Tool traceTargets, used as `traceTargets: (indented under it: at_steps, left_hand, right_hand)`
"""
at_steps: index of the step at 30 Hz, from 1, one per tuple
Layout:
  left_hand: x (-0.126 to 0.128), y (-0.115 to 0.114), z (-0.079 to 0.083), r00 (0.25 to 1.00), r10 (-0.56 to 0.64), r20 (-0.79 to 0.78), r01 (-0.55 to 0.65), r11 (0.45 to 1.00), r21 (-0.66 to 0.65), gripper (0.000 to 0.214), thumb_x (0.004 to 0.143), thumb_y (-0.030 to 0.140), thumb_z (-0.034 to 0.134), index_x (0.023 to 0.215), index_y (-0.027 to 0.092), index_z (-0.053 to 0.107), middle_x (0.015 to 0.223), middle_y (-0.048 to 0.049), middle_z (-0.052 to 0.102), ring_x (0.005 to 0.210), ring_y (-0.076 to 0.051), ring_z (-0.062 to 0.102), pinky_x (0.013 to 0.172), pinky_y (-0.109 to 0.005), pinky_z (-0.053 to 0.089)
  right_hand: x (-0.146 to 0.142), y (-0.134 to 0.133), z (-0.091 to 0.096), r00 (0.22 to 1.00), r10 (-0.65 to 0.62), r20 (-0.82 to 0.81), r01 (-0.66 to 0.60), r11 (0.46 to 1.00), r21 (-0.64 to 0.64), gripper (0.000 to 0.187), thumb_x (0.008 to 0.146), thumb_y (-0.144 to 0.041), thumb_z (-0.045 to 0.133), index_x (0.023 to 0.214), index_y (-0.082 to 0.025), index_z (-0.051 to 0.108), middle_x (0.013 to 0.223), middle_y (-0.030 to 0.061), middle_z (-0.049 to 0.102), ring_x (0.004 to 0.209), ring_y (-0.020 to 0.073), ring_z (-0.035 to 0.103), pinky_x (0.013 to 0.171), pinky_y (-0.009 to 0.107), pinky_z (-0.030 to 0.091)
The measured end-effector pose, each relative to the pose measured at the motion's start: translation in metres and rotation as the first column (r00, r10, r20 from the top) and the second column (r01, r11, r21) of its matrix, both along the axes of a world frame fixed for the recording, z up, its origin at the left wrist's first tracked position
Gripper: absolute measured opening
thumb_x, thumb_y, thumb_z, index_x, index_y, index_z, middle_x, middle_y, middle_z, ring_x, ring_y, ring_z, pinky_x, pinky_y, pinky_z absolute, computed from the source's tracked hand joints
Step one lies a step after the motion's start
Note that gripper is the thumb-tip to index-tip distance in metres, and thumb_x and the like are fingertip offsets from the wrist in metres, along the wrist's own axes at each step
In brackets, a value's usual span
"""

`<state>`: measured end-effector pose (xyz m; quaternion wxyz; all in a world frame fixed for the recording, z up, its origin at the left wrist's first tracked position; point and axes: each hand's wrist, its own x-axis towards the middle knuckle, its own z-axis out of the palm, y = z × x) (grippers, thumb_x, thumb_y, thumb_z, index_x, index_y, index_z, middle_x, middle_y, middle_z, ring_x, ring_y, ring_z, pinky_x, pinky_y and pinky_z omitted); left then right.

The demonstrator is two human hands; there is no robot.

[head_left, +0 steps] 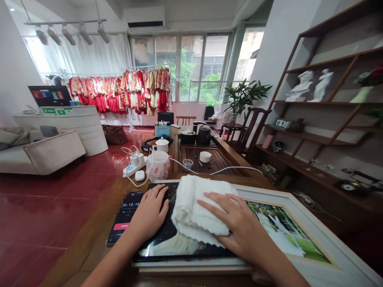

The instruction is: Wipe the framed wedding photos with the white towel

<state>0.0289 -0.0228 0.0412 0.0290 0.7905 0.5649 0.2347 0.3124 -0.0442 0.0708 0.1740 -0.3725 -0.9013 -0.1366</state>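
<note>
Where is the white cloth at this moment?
In the head view, the cloth is around the middle of the lower half, on the dark picture and left of the white-framed photo.

Bare left forearm and bare right forearm enter from the lower edge, slanting inward. Left hand: palm down, laid flat, fingers pointing forward, thumb set apart toward the right. Right hand: palm down, fingers long, slightly spread, reaching forward and leftward; thumb lower, apart from them. Hands well separated, neither clenched.
</note>
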Motion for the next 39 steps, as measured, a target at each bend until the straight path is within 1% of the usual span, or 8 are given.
traceTargets:
  at_steps: [4, 7, 12, 17, 21, 32, 35, 39]
  left_hand:
    - [-0.001, 0.000, -0.002, 1.000, -0.005, 0.005, 0.005, 1.000, 0.014, 0.040, 0.099, 0.030, 0.038, 0.136, 0.020, 0.047, 0.144, -0.0084, 0.047, 0.134, -0.023, 0.042, 0.112, -0.043, 0.031]
    - [0.001, 0.000, -0.002, 1.000, -0.004, 0.001, 0.004, 1.000, 0.012, 0.040, 0.099, 0.031, 0.037, 0.136, 0.020, 0.047, 0.144, -0.0083, 0.047, 0.134, -0.023, 0.042, 0.113, -0.042, 0.031]
    - [0.004, -0.001, 0.003, 1.000, 0.004, -0.003, -0.004, 1.000, -0.003, 0.040, 0.099, 0.030, 0.037, 0.136, 0.020, 0.047, 0.145, -0.0081, 0.047, 0.135, -0.023, 0.041, 0.113, -0.042, 0.030]
    - [0.005, -0.001, 0.003, 1.000, 0.004, -0.005, -0.004, 1.000, -0.005, 0.041, 0.098, 0.028, 0.038, 0.137, 0.018, 0.047, 0.144, -0.0096, 0.047, 0.134, -0.024, 0.041, 0.113, -0.043, 0.030]
    - [0.004, 0.000, 0.000, 1.000, -0.002, -0.001, 0.002, 1.000, 0.002, 0.040, 0.098, 0.028, 0.037, 0.137, 0.020, 0.047, 0.143, -0.0082, 0.048, 0.134, -0.023, 0.041, 0.113, -0.043, 0.030]
    - [0.004, 0.001, 0.001, 1.000, 0.000, -0.020, 0.000, 1.000, -0.001, 0.041, 0.099, 0.030, 0.037, 0.137, 0.020, 0.046, 0.145, -0.0079, 0.046, 0.135, -0.023, 0.040, 0.113, -0.043, 0.030]
    - [0.004, 0.000, 0.002, 1.000, 0.000, -0.016, 0.000, 1.000, 0.006, 0.041, 0.099, 0.030, 0.037, 0.137, 0.019, 0.047, 0.145, -0.0084, 0.047, 0.135, -0.023, 0.041, 0.113, -0.043, 0.031]
    - [0.004, -0.001, 0.004, 1.000, 0.004, -0.018, -0.004, 1.000, 0.006, 0.041, 0.099, 0.029, 0.037, 0.137, 0.018, 0.047, 0.144, -0.0088, 0.047, 0.134, -0.023, 0.041, 0.113, -0.044, 0.030]
  right_hand:
    - [0.010, 0.008, -0.004, 0.987, -0.153, -0.044, 0.157, 0.983, 0.096, 0.063, 0.082, -0.030, 0.058, 0.143, -0.030, 0.043, 0.139, 0.0091, 0.053, 0.122, 0.0294, 0.052, 0.099, 0.050, 0.036]
    - [0.014, 0.012, -0.008, 0.983, -0.176, -0.059, 0.182, 0.976, 0.120, 0.064, 0.082, -0.031, 0.058, 0.143, -0.028, 0.042, 0.136, 0.0110, 0.055, 0.120, 0.0305, 0.052, 0.098, 0.050, 0.037]
    - [0.008, 0.006, -0.008, 0.996, -0.070, -0.048, 0.073, 0.994, 0.075, 0.069, 0.079, -0.027, 0.059, 0.145, -0.027, 0.039, 0.142, 0.0104, 0.049, 0.128, 0.0302, 0.046, 0.103, 0.051, 0.031]
    - [-0.004, -0.008, -0.002, 0.994, 0.108, 0.030, -0.107, 0.993, -0.052, 0.081, 0.072, -0.024, 0.057, 0.149, -0.033, 0.031, 0.150, 0.0042, 0.041, 0.132, 0.0278, 0.042, 0.107, 0.050, 0.025]
    - [-0.007, -0.011, 0.000, 0.988, 0.146, 0.044, -0.141, 0.984, -0.108, 0.085, 0.068, -0.022, 0.056, 0.148, -0.035, 0.031, 0.151, 0.0013, 0.040, 0.133, 0.0260, 0.042, 0.109, 0.048, 0.024]
    - [0.014, 0.008, -0.005, 0.989, -0.139, -0.050, 0.143, 0.985, 0.093, 0.059, 0.083, -0.030, 0.057, 0.140, -0.028, 0.045, 0.138, 0.0091, 0.053, 0.123, 0.0283, 0.050, 0.098, 0.048, 0.032]
    - [0.015, 0.008, -0.004, 0.995, -0.096, -0.037, 0.100, 0.989, 0.107, 0.060, 0.082, -0.028, 0.058, 0.141, -0.026, 0.044, 0.138, 0.0103, 0.053, 0.124, 0.0287, 0.049, 0.099, 0.047, 0.031]
    - [0.008, 0.001, -0.002, 0.998, 0.064, 0.021, -0.065, 0.995, 0.070, 0.069, 0.078, -0.026, 0.057, 0.145, -0.026, 0.038, 0.143, 0.0082, 0.050, 0.127, 0.0270, 0.047, 0.102, 0.046, 0.026]
